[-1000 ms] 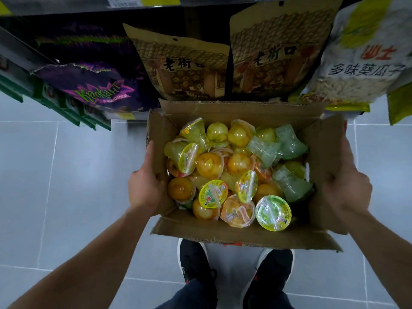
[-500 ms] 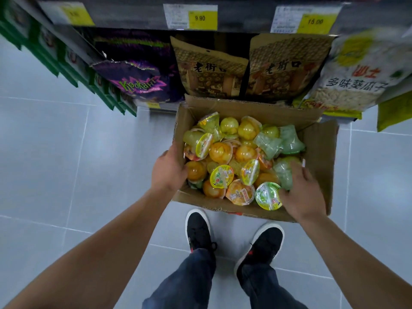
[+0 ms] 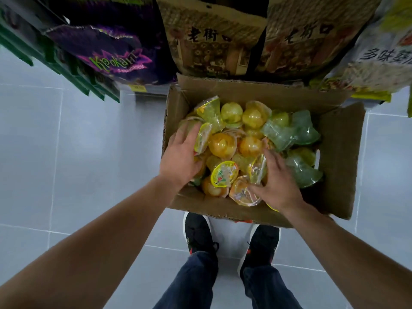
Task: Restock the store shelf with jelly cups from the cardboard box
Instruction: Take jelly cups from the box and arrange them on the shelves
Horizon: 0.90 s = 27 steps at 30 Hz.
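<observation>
Box: your cardboard box sits open on the floor just ahead of your shoes, against the store shelf.
Jelly cups: the jelly cups lie heaped inside the box, yellow and orange ones to the left, green ones to the right.
Left hand: your left hand lies over the left side of the heap, grip narrow, fingers bent around a yellow-lidded cup.
Right hand: your right hand is in the near right of the box, fingers spread loosely over a clear cup; you cannot tell whether the grip has closed.
Shelf goods: snack bags hang above the box.
</observation>
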Tool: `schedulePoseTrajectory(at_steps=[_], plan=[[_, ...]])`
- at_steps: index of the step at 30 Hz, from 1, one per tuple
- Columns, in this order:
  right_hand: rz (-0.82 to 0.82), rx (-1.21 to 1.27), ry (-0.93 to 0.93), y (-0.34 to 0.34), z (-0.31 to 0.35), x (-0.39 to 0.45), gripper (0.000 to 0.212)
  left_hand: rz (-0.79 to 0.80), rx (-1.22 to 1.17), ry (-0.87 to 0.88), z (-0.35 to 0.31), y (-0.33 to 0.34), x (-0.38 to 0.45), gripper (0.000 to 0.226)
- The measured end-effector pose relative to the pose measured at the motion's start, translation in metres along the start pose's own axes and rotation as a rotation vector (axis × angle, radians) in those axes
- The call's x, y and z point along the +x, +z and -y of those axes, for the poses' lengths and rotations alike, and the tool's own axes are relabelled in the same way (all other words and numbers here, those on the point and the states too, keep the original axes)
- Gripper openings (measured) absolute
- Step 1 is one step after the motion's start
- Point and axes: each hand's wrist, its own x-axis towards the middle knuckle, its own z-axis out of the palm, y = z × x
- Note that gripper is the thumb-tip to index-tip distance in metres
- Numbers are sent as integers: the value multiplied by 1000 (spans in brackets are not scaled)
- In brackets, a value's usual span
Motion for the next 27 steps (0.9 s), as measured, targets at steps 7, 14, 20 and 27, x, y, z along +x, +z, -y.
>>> schedulePoseTrajectory(at_steps=[7, 14, 20, 27], plan=[[-89, 10, -26, 27, -12, 22, 113, 72, 249, 136, 24, 35, 46, 108], [-115, 108, 25, 20, -1, 17, 110, -2, 276, 210, 30, 38, 52, 102], [-170, 180, 59, -18, 20, -16, 107, -46, -91, 66, 3, -6, 30, 104], [-216, 198, 58, -105, 88, -91, 110, 4, -802, -261, -45, -117, -37, 98]])
